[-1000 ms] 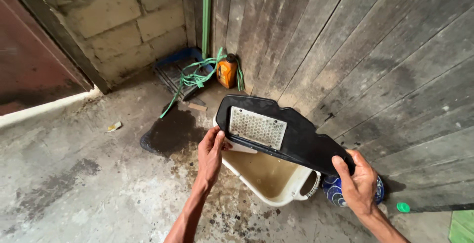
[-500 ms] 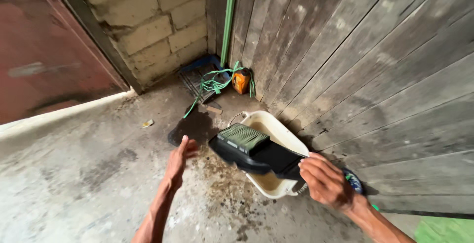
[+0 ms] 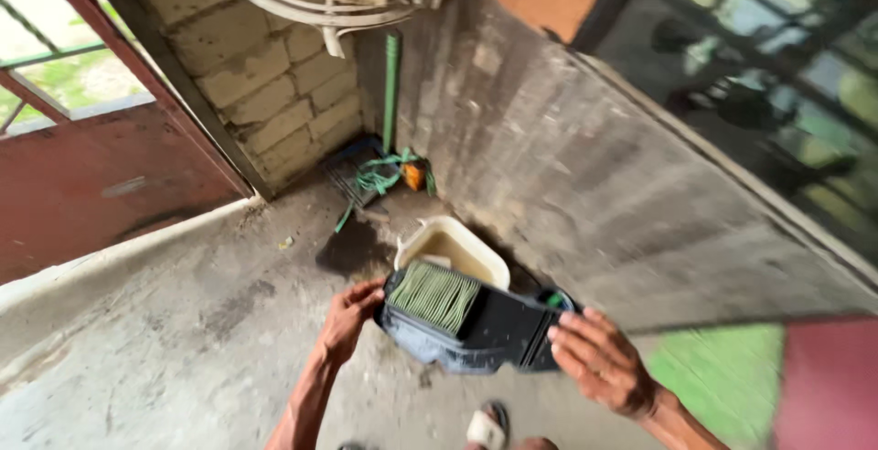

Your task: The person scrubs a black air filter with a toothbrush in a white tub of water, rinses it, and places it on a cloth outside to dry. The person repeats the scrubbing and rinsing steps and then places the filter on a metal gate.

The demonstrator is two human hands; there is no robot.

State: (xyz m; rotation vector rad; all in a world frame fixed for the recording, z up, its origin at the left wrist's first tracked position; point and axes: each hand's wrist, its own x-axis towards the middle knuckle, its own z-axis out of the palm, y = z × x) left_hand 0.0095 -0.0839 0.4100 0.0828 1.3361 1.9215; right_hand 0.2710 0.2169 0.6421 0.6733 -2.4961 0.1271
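Since the earlier frames, both hands have lifted the black air-filter housing (image 3: 476, 326) up and away from the cream basin (image 3: 455, 251), and the view has swung upward so that more of the wall and a window now show at upper right; half a second ago the left hand was off the part, and now it grips it again. Going left to right: a dark red metal gate (image 3: 101, 185) fills the left of the frame, with a block wall (image 3: 265, 93) beside it. Below that, the stained concrete floor (image 3: 165, 340) spreads across the lower left. The left hand (image 3: 347, 320) is curled closed around the left end of the housing, fingers wrapped over its edge. At centre, the housing is held level in the air, its green pleated filter panel (image 3: 434, 296) facing up, in front of and slightly over the near rim of the basin, which sits on the floor with murky liquid inside. Behind the basin, in the corner, lie a tangle of green cord (image 3: 384, 176) and a small orange object (image 3: 416, 176) at the foot of a green pipe (image 3: 391, 84). The right hand (image 3: 599, 363) clasps the right end of the housing with fingers spread over the top, partly closed around it. With the part raised clear of the basin and turned pleats-up, it appears to be under inspection. A sandalled foot (image 3: 485, 427) shows at the bottom edge.
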